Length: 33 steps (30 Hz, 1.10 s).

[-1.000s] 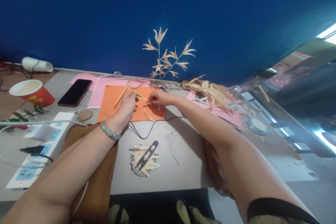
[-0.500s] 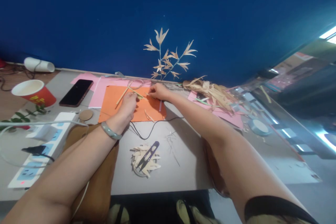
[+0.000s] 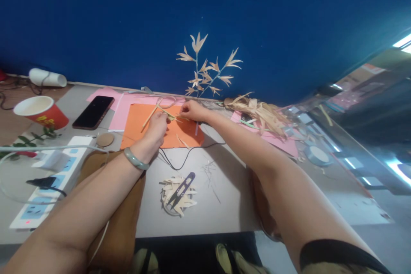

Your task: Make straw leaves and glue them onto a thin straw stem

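Pinched at the fingertips of my left hand (image 3: 157, 129) is a narrow yellow-green strip (image 3: 171, 116), out over the orange sheet (image 3: 136, 135); my right hand (image 3: 194, 111) is just beside it, fingers bunched close, and from out here I can't tell whether they grip anything. Nearest me on the table, purple-handled thread snips (image 3: 187, 183) lie slantwise across a pile of pale, leaf-shaped pieces (image 3: 183, 204). Right of those I've got a scatter of thin, needle-like wires (image 3: 210, 179), and beyond them a black cable (image 3: 184, 162) curves up toward the sheet. Over on the left, a white power strip (image 3: 25, 218) runs away from me, then comes a black phone (image 3: 93, 112), face up, with a red paper cup (image 3: 54, 117) standing beside it. Right of my right hand sits a bundle of dried husks (image 3: 261, 113). Farthest off, pale star-shaped flowers on a branching stem (image 3: 197, 66) rise against the blue wall (image 3: 128, 30).
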Tool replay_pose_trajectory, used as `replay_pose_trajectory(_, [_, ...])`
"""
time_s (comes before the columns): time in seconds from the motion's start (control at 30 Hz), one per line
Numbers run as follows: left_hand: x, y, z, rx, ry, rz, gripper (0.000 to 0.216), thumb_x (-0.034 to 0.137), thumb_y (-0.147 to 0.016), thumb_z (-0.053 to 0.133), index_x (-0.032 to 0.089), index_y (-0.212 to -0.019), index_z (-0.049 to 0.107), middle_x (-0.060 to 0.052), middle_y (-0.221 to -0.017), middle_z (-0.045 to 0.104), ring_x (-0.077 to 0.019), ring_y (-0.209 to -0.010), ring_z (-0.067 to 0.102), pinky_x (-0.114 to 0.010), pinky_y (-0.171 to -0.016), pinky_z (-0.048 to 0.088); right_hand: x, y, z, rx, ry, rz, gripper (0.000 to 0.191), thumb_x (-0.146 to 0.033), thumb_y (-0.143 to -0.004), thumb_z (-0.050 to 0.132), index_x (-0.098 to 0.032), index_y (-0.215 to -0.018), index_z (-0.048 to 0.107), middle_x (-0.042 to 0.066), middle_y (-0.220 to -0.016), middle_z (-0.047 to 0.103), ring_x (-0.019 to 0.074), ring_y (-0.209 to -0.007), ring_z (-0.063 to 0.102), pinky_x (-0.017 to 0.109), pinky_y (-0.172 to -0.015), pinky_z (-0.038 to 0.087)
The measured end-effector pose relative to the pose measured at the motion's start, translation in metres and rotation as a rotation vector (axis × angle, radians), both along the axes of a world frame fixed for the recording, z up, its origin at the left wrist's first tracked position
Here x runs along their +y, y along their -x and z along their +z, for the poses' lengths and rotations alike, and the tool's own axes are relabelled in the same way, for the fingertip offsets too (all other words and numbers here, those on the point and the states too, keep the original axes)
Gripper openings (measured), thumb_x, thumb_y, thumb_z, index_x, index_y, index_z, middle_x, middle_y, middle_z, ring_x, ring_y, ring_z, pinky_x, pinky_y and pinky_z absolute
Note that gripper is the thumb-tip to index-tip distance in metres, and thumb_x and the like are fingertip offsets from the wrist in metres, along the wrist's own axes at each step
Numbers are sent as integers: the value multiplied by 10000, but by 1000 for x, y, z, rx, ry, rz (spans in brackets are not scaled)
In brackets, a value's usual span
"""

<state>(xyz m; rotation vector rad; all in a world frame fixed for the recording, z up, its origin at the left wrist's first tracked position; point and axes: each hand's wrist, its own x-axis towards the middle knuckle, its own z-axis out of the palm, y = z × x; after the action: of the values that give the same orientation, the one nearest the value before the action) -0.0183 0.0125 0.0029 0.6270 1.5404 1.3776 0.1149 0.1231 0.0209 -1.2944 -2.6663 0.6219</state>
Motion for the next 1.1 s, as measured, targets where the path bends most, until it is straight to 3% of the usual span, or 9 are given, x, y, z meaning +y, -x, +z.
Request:
replay_pose_trajectory(0.47, [4, 2, -4, 36, -56, 11, 79, 256, -805, 477, 203, -750, 497, -3, -681, 578, -136, -591, 565, -205, -462, 401, -14, 24, -14, -219, -93, -17, 132, -242, -796, 639, -145, -829, 723, 93, -869, 734, 180, -791, 636, 233, -662, 398])
replay_pose_trajectory(0.67, [3, 3, -2, 27, -71, 17, 69, 248, -787, 487, 199, -739, 485, -3, -668, 577, -136, -591, 565, -192, -445, 379, -18, 14, 2, -185, -92, 21, 128, -167, -817, 575, -123, -849, 691, 86, -877, 719, 152, -768, 613, 223, -640, 388])
replay_pose_trajectory(0.73, [3, 3, -2, 26, -83, 11, 58, 235, -780, 485, 196, -737, 484, -4, -663, 578, -132, -577, 555, -190, -443, 372, -20, 7, 11, -152, -40, 32, 114, -124, -810, 560, -121, -811, 674, 58, -793, 706, 117, -681, 596, 206, -610, 394])
replay_pose_trajectory(0.9, [3, 2, -2, 39, -103, 4, 17, 198, -750, 488, 185, -741, 494, -6, -642, 577, -128, -569, 550, -189, -450, 380, -42, -9, 22, 35, 321, 12, 46, -98, -803, 590, -135, -821, 611, -26, -611, 611, 71, -506, 546, 174, -512, 396])
replay_pose_trajectory(1.1, [2, 1, 0, 45, -109, -6, 35, 193, -737, 504, 198, -753, 473, 14, -618, 552, -122, -530, 517, -176, -411, 365, -73, -14, 8, -18, 213, 59, 101, -239, -829, 657, -147, -870, 652, 9, -730, 674, 83, -609, 579, 166, -532, 364])
